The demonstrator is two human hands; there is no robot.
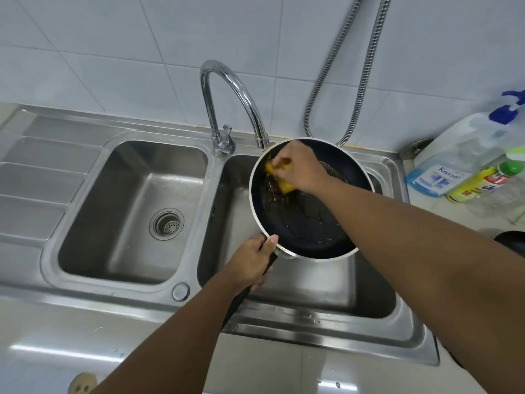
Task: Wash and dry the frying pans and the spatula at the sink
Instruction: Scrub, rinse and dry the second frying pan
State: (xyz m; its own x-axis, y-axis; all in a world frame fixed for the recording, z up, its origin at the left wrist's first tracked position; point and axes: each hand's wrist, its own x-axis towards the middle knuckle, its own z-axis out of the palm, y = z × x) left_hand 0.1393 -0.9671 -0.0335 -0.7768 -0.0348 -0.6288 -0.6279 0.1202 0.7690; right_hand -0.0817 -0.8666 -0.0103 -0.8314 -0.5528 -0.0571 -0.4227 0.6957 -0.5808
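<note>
Frying pan [306, 223], black inside with a little water pooled in it, hangs over the sink's right basin [312, 291]. The left hand [250, 263] grips its handle [241, 298]. The right hand [301, 169] pinches a yellow sponge [284, 188] against the pan's far side. A pump bottle [454, 166] on the tabletop [443, 214] holds some blue liquid.

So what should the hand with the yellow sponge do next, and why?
Probably slide the sponge toward the near side of the frying pan. The right hand presses it at the far edge below the tap, and the left hand grips the handle.
</note>
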